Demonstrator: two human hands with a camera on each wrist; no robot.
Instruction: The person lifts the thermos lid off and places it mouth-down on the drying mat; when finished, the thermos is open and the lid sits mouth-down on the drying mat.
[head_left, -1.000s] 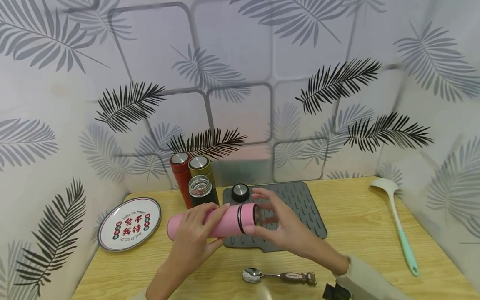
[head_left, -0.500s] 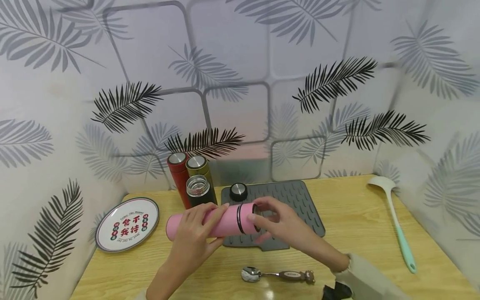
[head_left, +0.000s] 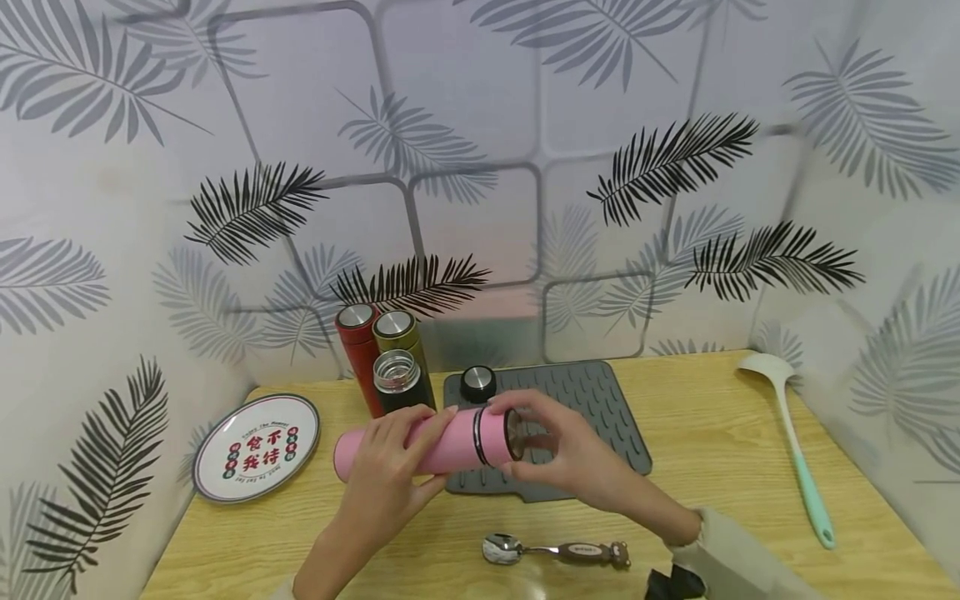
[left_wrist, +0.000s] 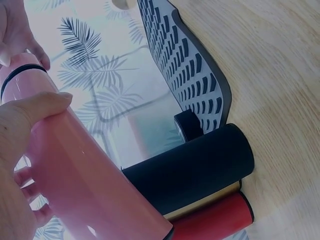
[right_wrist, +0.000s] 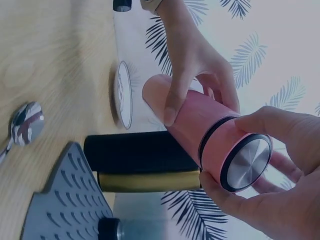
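Tilted almost level above the table is a pink thermos (head_left: 446, 450). My left hand (head_left: 386, 467) grips it round the body. At its right end my right hand (head_left: 581, 454) holds the pink lid (right_wrist: 225, 155) between thumb and fingers, and the lid sits on the bottle with a dark ring below it. The lid's brushed metal top (right_wrist: 248, 164) faces the right wrist camera. Just behind stands a black thermos (head_left: 401, 396) with its metal mouth uncovered. A black lid (head_left: 478, 383) with a silver top lies on the grey ridged mat (head_left: 592, 417).
Red (head_left: 363, 358) and gold (head_left: 408, 337) thermoses with lids stand behind the black one, near the wall. A lettered plate (head_left: 257, 487) leans at the left. In front lies a spoon (head_left: 555, 550) with a brown handle; at the right lies a ladle (head_left: 798, 450) with a green handle.
My right hand has shifted its fingers on the pink lid, first loosely round it, then with the thumb higher, now with the thumb lower. The left hand keeps its hold.
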